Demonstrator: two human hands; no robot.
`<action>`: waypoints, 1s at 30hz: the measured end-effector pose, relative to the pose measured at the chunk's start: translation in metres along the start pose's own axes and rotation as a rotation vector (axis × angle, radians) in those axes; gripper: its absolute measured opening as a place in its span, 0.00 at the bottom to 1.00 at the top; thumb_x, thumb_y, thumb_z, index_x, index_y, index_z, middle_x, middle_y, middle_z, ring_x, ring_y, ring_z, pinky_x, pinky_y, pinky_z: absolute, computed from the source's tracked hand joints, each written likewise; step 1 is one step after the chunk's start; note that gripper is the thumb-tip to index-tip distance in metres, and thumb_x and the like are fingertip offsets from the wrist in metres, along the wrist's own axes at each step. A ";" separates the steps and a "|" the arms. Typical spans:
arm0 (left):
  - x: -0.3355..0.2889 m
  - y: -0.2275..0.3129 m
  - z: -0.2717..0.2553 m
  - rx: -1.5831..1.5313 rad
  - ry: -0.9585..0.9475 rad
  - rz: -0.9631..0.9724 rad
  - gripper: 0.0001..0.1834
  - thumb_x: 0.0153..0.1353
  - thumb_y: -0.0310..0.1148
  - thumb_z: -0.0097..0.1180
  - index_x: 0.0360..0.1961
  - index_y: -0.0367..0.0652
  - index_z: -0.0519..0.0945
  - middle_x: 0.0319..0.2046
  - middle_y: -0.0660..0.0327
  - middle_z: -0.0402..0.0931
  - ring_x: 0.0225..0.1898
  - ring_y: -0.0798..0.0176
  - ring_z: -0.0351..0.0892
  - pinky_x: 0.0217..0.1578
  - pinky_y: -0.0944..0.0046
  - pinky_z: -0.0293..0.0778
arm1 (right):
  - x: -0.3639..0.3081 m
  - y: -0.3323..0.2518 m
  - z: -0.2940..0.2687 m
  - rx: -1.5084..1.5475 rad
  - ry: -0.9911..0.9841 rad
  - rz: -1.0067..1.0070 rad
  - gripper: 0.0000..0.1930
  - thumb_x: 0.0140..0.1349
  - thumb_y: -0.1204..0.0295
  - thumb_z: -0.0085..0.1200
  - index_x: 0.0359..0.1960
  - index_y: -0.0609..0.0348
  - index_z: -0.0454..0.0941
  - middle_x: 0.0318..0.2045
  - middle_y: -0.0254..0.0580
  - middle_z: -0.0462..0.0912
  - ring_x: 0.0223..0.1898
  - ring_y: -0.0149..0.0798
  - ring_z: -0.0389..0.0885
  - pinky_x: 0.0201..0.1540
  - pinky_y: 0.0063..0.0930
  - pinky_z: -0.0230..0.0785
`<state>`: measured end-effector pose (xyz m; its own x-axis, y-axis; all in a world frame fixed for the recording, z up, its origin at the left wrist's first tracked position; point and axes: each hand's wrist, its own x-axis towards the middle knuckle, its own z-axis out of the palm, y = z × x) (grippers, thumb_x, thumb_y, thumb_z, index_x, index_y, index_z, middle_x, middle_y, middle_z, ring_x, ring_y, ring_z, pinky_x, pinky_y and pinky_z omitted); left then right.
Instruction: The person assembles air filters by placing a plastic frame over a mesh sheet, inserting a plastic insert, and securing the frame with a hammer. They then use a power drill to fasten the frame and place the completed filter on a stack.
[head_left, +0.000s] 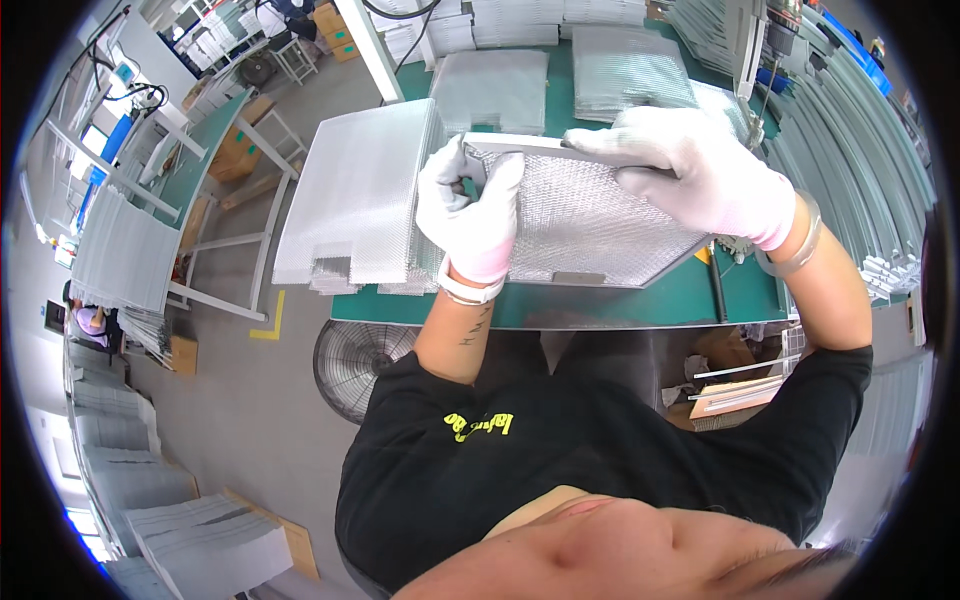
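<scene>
Steadying the framed mesh panel [590,215] over the green worktable [560,308], right of a mesh-sheet stack [355,190], the gloved left hand [465,205] curls its fingers narrowly at the far-left corner while the right hand [695,170] pinches the far edge's right part. Even pressure along the frame strip [537,146] should avoid dents.

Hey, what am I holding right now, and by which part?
A framed metal-mesh panel: the left hand holds it near its far-left corner, the right hand by its far edge, toward the right.
</scene>
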<state>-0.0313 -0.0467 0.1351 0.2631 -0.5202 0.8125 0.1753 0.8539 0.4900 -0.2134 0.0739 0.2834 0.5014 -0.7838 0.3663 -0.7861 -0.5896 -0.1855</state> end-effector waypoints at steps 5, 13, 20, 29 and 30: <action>-0.001 -0.005 0.003 -0.037 -0.004 0.036 0.20 0.57 0.22 0.66 0.52 0.32 0.79 0.33 0.64 0.77 0.33 0.73 0.73 0.35 0.72 0.70 | -0.001 0.001 -0.001 0.006 -0.019 0.047 0.27 0.57 0.79 0.54 0.62 0.53 0.75 0.34 0.53 0.76 0.39 0.55 0.77 0.46 0.42 0.69; 0.001 -0.006 -0.008 -0.018 -0.080 -0.017 0.19 0.60 0.18 0.60 0.54 0.29 0.78 0.42 0.58 0.80 0.41 0.68 0.78 0.43 0.69 0.74 | 0.002 0.007 0.002 0.003 0.002 0.002 0.26 0.58 0.78 0.54 0.62 0.53 0.75 0.32 0.51 0.75 0.37 0.55 0.77 0.43 0.42 0.69; 0.005 0.003 -0.010 -0.214 -0.098 -0.192 0.17 0.62 0.17 0.59 0.53 0.33 0.79 0.40 0.64 0.77 0.38 0.74 0.73 0.41 0.73 0.72 | -0.001 0.004 0.002 -0.033 -0.005 0.001 0.25 0.57 0.80 0.55 0.59 0.56 0.77 0.31 0.50 0.75 0.35 0.52 0.77 0.41 0.40 0.70; 0.018 -0.006 -0.016 -0.201 -0.382 -0.027 0.23 0.63 0.14 0.48 0.59 0.40 0.68 0.49 0.59 0.74 0.45 0.72 0.73 0.48 0.70 0.70 | -0.004 0.000 0.004 -0.168 0.020 -0.045 0.24 0.55 0.79 0.59 0.57 0.57 0.79 0.34 0.46 0.79 0.36 0.48 0.79 0.42 0.35 0.73; 0.018 -0.007 -0.013 -0.199 -0.402 -0.003 0.23 0.63 0.14 0.47 0.58 0.41 0.67 0.49 0.59 0.74 0.44 0.72 0.73 0.47 0.70 0.70 | -0.003 -0.002 0.003 -0.231 0.043 -0.058 0.24 0.56 0.76 0.59 0.57 0.54 0.79 0.35 0.45 0.80 0.37 0.48 0.80 0.44 0.36 0.73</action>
<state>-0.0152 -0.0625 0.1424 -0.1201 -0.4429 0.8885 0.3646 0.8127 0.4544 -0.2124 0.0773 0.2799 0.5362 -0.7381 0.4095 -0.8208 -0.5692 0.0488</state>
